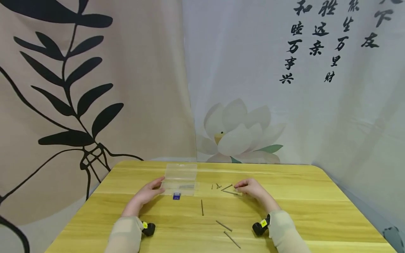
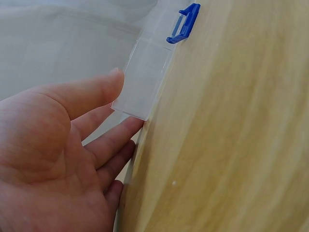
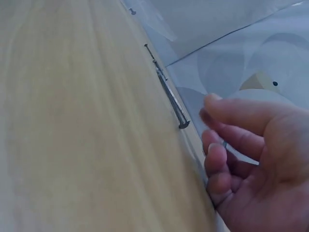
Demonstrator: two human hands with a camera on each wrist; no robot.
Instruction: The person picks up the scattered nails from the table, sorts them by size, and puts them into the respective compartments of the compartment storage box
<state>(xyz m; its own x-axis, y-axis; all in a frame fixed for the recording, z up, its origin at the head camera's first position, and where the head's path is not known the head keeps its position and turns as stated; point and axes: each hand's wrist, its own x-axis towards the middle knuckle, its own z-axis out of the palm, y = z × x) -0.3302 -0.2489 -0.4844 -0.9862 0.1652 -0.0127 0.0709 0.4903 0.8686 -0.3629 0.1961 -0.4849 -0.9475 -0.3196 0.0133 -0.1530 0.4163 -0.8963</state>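
A clear plastic box [image 1: 178, 188] with its lid raised sits on the far left-centre of the table, its blue latch [image 1: 176, 196] at the front. My left hand [image 1: 151, 191] touches the box's left end, fingers extended; the left wrist view has the thumb at the box wall [image 2: 140, 82]. My right hand [image 1: 251, 189] is beside two long nails [image 1: 227, 187], its thumb and fingertips near their ends. In the right wrist view, the lower fingers [image 3: 219, 183] are curled and a small shiny bit [image 3: 224, 144] shows among them; I cannot tell whether they hold it.
Small nails [image 1: 218, 186] lie between the box and the long nails. Nearer me are three more long nails: one upright in view [image 1: 202, 207] and two slanting ones [image 1: 224, 225]. A printed curtain [image 1: 152, 88] hangs behind the wooden table [image 1: 316, 211].
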